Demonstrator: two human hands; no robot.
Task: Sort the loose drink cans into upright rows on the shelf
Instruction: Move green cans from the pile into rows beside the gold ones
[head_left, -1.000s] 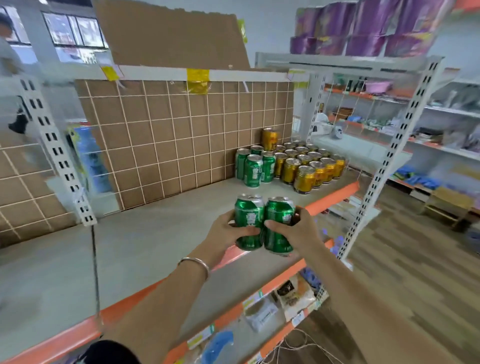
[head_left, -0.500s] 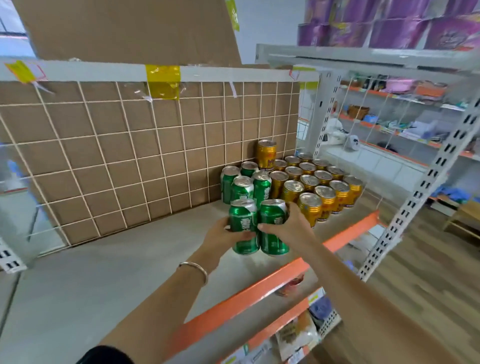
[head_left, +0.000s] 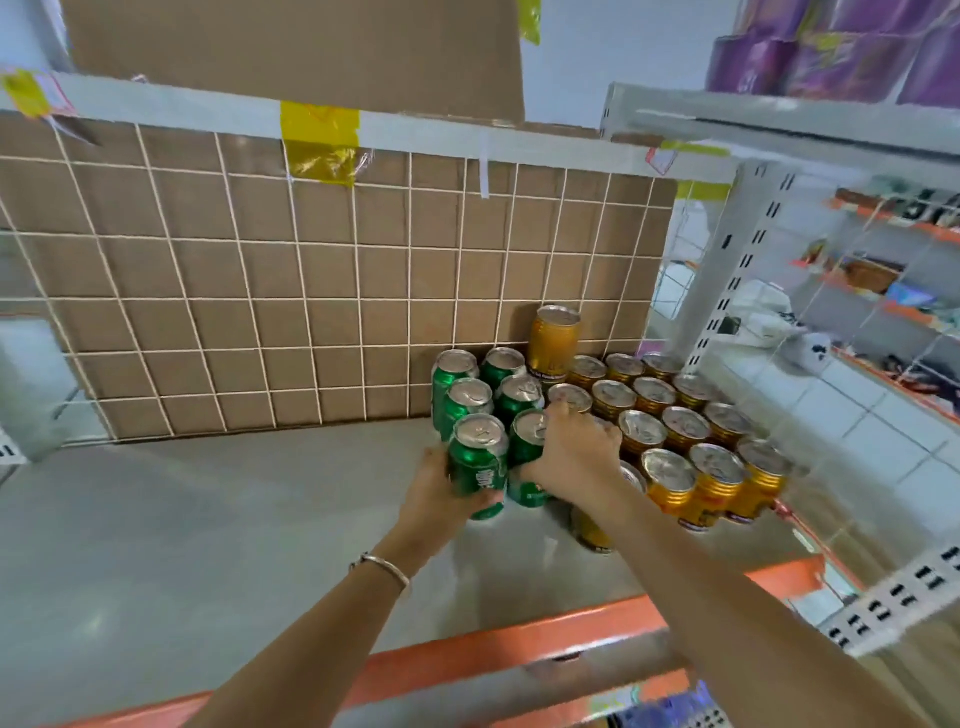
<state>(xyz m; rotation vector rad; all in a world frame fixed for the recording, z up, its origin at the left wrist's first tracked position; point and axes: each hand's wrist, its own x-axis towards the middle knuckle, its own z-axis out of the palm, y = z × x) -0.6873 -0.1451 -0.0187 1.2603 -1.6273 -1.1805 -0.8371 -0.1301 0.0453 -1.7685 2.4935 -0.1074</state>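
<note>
Just behind the orange edge (head_left: 519, 644) of the shelf (head_left: 208, 519), two hands hold two green cans side by side. The left hand (head_left: 436, 493) has its grip closed round the left can (head_left: 478, 462). The right hand (head_left: 576, 457) lies over the right can (head_left: 525, 439), with its thumb on the side and its fingers bent over the top. So that grip is closed on a can too.

Both cans stand up straight and touch each other. I think they are held like this so they can go in as a pair and make a new front row. I cannot tell if their bottoms sit on the shelf yet.

A bit farther from the orange edge stand four more green cans (head_left: 470, 397), two by two. That makes six green ones.

Beside them the gold cans (head_left: 685, 423) stand in straight rows. I count fourteen shiny tops, and the right arm may hide more.

Farthest from the orange edge, a high can (head_left: 553, 343), gold too, sits up above the rest, on top of them I think. Behind it stands a cardboard wall (head_left: 260, 286). I think it keeps cans from falling off the back.
</note>
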